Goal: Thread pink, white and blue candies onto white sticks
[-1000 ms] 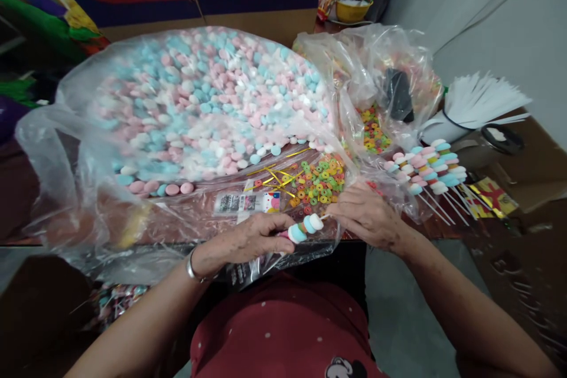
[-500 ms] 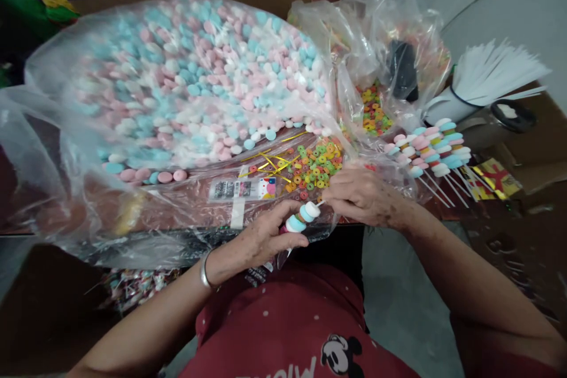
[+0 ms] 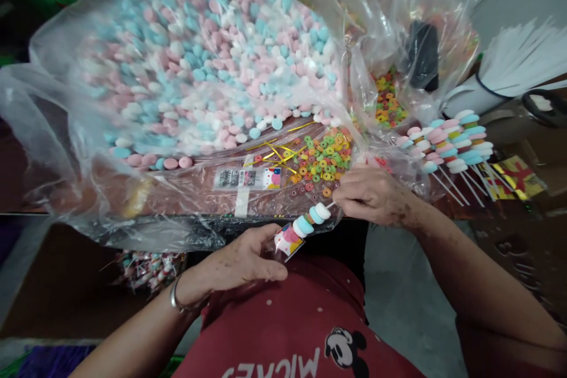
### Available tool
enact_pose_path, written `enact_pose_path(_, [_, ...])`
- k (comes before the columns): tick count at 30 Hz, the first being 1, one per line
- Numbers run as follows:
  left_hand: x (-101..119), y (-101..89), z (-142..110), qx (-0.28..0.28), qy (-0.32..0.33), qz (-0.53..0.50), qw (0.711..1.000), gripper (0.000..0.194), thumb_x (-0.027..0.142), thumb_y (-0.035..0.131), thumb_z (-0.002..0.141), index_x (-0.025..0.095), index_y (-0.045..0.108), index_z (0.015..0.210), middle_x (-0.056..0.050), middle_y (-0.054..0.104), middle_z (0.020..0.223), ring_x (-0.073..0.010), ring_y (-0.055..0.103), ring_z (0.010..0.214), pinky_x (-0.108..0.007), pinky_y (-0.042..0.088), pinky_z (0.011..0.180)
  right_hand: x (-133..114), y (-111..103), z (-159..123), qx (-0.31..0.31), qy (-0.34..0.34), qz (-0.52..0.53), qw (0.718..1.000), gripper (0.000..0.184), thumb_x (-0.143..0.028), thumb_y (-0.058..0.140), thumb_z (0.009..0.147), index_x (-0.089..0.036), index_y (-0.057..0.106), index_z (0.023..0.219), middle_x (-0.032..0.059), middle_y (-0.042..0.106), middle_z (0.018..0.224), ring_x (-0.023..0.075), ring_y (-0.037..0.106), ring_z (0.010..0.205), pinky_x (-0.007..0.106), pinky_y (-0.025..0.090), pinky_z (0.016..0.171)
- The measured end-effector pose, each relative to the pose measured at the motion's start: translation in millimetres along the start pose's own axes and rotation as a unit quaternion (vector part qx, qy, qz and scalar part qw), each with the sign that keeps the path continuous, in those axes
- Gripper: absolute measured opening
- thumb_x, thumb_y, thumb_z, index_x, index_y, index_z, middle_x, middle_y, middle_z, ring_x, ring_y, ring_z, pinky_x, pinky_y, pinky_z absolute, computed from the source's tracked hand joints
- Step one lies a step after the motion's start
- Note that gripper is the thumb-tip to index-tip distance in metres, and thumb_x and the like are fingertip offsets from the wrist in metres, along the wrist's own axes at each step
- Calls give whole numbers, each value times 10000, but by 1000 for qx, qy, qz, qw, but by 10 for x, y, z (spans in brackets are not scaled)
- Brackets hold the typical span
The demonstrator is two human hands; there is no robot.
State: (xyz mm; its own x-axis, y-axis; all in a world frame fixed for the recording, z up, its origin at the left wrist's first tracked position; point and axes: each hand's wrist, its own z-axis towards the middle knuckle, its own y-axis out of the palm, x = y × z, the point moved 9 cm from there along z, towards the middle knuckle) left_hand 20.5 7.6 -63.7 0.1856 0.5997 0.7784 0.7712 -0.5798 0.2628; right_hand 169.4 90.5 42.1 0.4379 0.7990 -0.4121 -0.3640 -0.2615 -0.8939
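Observation:
A candy skewer of white, blue and pink discs on a thin stick lies between my hands. My right hand pinches the stick's upper end, fingers closed. Lower down, my left hand pinches a small clear wrapper at the skewer's bottom end. Just beyond the hands lie loose coloured ring candies and gold twist ties on clear plastic.
A big clear bag of pink, blue and white disc candies fills the table ahead. To the right sit a second bag with ring candies, finished skewers, a cup of white sticks and wrapped skewers under the table edge.
My left hand has slid down the skewer towards my body and now holds a small wrapper at its bottom end. The camera tilted downward.

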Motion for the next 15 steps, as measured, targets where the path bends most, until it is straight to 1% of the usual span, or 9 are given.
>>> enact_pose_path(2, [16, -32, 15, -1, 10, 53, 999, 361, 235, 757, 695, 163, 584, 1003, 26, 564, 827, -114, 467, 714, -222, 392, 634, -30, 5, 38, -9, -15, -8, 1000, 282, -165, 452, 907, -188, 597, 665, -29, 498, 588, 109, 437, 599, 271, 292, 650])
enact_pose_path(4, [25, -44, 40, -13, 13, 92, 996, 329, 227, 739, 713, 167, 598, 1004, 30, 562, 814, -117, 461, 715, -219, 384, 632, -50, -20, 75, -5, -21, -21, 1000, 282, -171, 453, 908, -189, 598, 666, -25, 501, 589, 113, 433, 604, 279, 289, 658])
enact_pose_path(6, [29, -45, 65, -26, 15, 104, 994, 320, 246, 732, 726, 169, 603, 1009, 36, 556, 790, -115, 449, 691, -212, 370, 608, -65, -46, 104, 5, -20, -29, 999, 284, -169, 453, 906, -186, 592, 660, -22, 507, 595, 113, 431, 608, 280, 287, 659])
enact_pose_path(8, [58, -49, 86, -25, 34, 105, 994, 353, 281, 738, 729, 171, 600, 1035, 39, 552, 785, -114, 438, 676, -208, 368, 602, -78, -53, 120, 11, -13, -28, 999, 283, -163, 452, 901, -180, 582, 650, -21, 516, 601, 109, 430, 605, 274, 290, 657])
enact_pose_path(11, [157, -83, 96, 8, 94, 145, 985, 403, 339, 727, 755, 179, 589, 1098, 27, 573, 846, -132, 461, 725, -219, 395, 659, -69, -29, 121, 10, 19, -18, 1000, 277, -161, 452, 887, -170, 568, 636, -18, 530, 603, 104, 436, 597, 264, 295, 648])
enact_pose_path(13, [217, -90, 88, 21, 123, 214, 969, 370, 352, 682, 803, 183, 582, 1116, 11, 593, 905, -153, 489, 785, -234, 405, 716, -31, 10, 106, -5, 54, -7, 998, 261, -158, 453, 867, -166, 565, 632, -14, 547, 610, 103, 449, 597, 259, 293, 635])
enact_pose_path(15, [253, -69, 79, 11, 135, 281, 950, 295, 330, 645, 839, 181, 584, 1085, 5, 598, 925, -157, 499, 809, -241, 401, 748, 25, 60, 84, -32, 93, 7, 995, 247, -157, 455, 847, -164, 557, 622, -12, 557, 612, 101, 455, 590, 255, 281, 613])
